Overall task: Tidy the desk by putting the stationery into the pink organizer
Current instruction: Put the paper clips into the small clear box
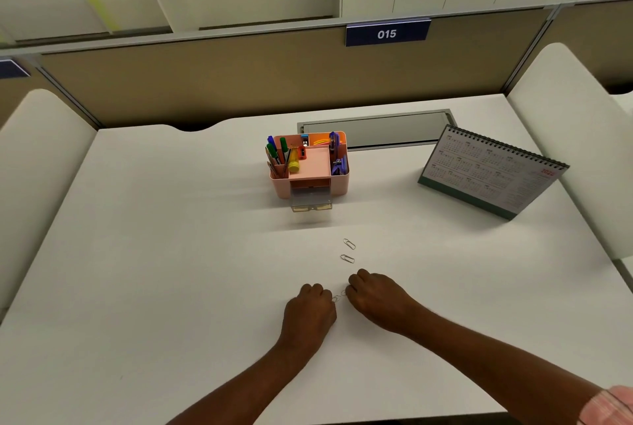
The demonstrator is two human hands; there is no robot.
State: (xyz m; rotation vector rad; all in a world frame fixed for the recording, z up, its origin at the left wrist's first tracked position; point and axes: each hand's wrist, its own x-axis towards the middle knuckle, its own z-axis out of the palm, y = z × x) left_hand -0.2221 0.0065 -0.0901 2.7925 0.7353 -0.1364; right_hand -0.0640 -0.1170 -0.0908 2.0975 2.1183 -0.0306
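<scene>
White tabletop (171,253) fills the frame, with the pink organizer (339,184) at upper centre and two paper clips (349,244) below it. At lower centre, the left grip (310,308) and right grip (373,298) curl beside a third clip (337,298); whether either pinches it cannot be told.

- 1 view only, from a camera worn on the person's head, above the near edge of the white desk (171,253).
- It faces forward and steeply down, toward the beige partition (239,82), whose "015" sign (387,34) lies in the upper part of the frame.
- The left hand (310,308) and right hand (373,298) sit nearest the lens, at lower centre.
- The pink organizer (308,164) stands farther off at centre, and the desk calendar (489,174) at centre right.
- The wide lens bows the desk edges and the side panels (41,157) outward.
</scene>
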